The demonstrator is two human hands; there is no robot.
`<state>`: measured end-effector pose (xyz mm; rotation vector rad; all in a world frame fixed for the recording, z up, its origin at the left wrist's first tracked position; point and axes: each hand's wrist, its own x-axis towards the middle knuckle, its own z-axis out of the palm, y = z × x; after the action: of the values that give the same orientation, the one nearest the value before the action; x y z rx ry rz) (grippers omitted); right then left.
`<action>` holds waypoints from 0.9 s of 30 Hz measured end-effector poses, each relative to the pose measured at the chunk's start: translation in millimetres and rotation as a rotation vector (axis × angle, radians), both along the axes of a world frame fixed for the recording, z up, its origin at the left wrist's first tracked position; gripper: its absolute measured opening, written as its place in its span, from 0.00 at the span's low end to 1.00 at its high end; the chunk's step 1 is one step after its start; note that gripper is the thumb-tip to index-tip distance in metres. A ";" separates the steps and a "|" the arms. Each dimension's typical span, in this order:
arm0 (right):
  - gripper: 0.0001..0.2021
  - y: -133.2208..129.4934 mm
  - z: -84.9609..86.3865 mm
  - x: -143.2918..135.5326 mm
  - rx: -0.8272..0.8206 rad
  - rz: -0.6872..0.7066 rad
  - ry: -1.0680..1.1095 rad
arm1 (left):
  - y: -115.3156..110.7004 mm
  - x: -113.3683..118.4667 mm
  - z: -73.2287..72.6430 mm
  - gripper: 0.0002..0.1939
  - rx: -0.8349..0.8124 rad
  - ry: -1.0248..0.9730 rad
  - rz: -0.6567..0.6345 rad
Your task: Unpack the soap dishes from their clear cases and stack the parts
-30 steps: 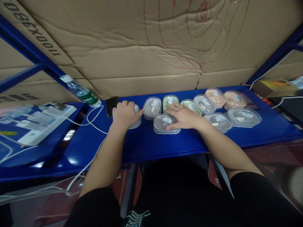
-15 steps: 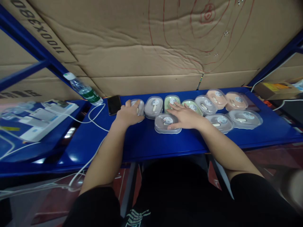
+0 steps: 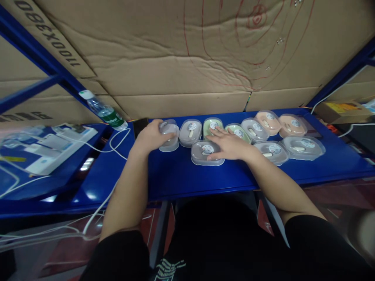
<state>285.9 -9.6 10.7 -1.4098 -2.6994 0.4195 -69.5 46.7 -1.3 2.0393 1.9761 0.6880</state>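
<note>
My left hand (image 3: 152, 136) is at the left end of the row, closed around the left side of a grey lidded plastic container (image 3: 172, 142). Its thumb lies over the lid, and the other fingers curl at the far left corner. Flat and spread, my right hand (image 3: 231, 145) rests over a green container (image 3: 212, 124), a second green container (image 3: 238, 133) and a grey container (image 3: 202, 153) in front. Between my hands is another grey container (image 3: 190, 132). The lids carry round stickers and pale oblong pieces.
Several more grey and peach containers (image 3: 268, 123) stand at the right. A dark phone (image 3: 141, 125), partly hidden, lies left of the row, near a tilted water bottle (image 3: 108, 115). White cables (image 3: 113, 146) cross the left side of the blue table (image 3: 187, 183). Cardboard (image 3: 146, 70) stands behind.
My left hand has shifted left across the grey container, uncovering more of its lid and covering part of the phone. My right hand stays in place.
</note>
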 end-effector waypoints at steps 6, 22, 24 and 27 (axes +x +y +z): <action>0.56 -1.0 1.3 -0.9 0.002 0.002 -0.004 | 25.4 -9.4 0.3 0.24 0.257 -0.437 0.318; 0.56 -2.0 4.0 -2.9 -0.021 -0.009 0.000 | 106.0 -33.0 -15.9 0.09 -0.231 -0.783 0.390; 0.55 -2.6 4.9 -3.9 -0.016 -0.010 -0.002 | 114.7 -30.1 -15.8 0.09 -0.271 -0.659 0.397; 0.54 -3.2 5.7 -5.0 -0.011 -0.014 -0.007 | 123.2 -26.6 -18.4 0.10 -0.255 -0.468 0.421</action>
<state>281.0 -12.8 16.4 -1.4352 -2.6953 0.4303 -96.1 170.0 -19.6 1.1913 2.0781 0.8472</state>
